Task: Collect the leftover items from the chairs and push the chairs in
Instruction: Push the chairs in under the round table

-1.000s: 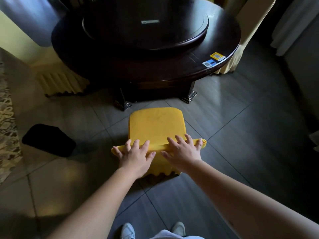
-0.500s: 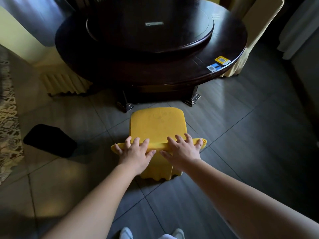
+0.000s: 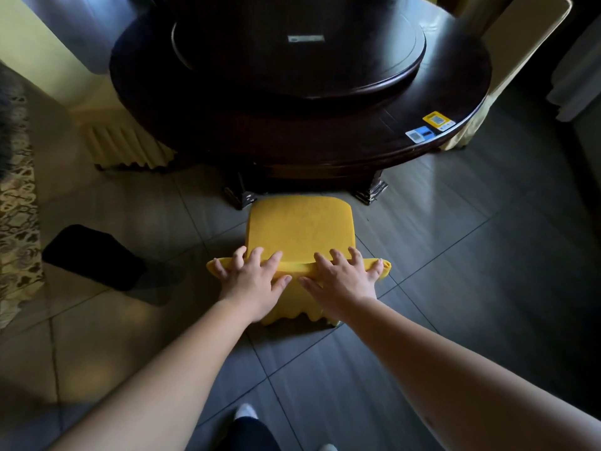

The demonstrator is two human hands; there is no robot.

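Yellow fabric covers the chair (image 3: 299, 227), its seat front at the dark round bench (image 3: 299, 125); its legs are hidden. Left hand (image 3: 252, 281) and right hand (image 3: 341, 279) grip the backrest top, fingers curled over it, fingertips out of sight.

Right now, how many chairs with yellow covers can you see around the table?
3. One chair stands in front, with both hands on its back. One chair is at the table's left side. One chair is behind the table on the right. Others may be hidden.
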